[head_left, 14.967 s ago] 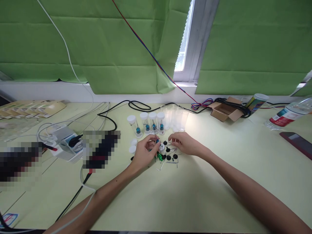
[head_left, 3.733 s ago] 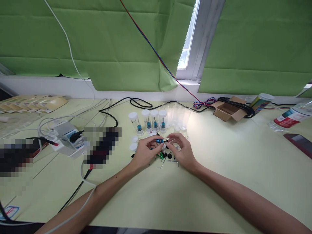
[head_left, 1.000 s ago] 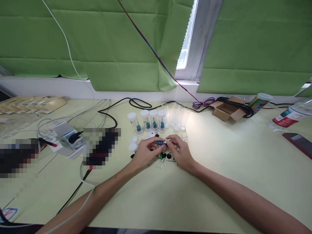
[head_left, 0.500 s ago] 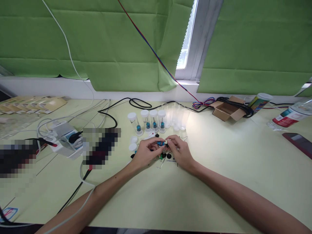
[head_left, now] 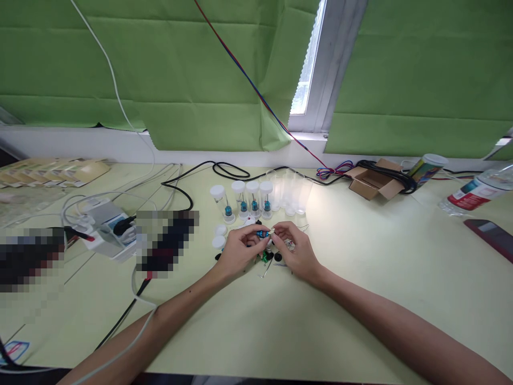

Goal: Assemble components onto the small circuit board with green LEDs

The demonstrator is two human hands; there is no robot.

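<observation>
Between the thumb and fingers of my left hand point(head_left: 237, 250) is a small blue cylindrical part point(head_left: 262, 234). My right hand point(head_left: 298, 252) meets it from the other side, its thumb and index finger pinched at a small pale piece point(head_left: 272, 232) by the blue part's end. Under the hands lie a green part point(head_left: 265, 258), a black round piece point(head_left: 278, 257) and a thin bent metal rod point(head_left: 265, 271), partly covered by the fingers. Just beyond stand several clear tubes point(head_left: 254, 195) with white caps, each holding a blue part. Loose white caps point(head_left: 218, 242) lie left of my left hand.
More clear tubes point(head_left: 290, 192) stand at the back. A black cable point(head_left: 224, 170) runs along the wall. On the right are an open cardboard box point(head_left: 374, 184), a bottle point(head_left: 476, 191) and a phone point(head_left: 491, 235); on the left, a white box point(head_left: 106, 230) amid cables.
My right fingertips have shifted slightly at the blue part's end, where the pale piece now shows more and the dark bit seen there before is less visible. The arms stay almost in place.
</observation>
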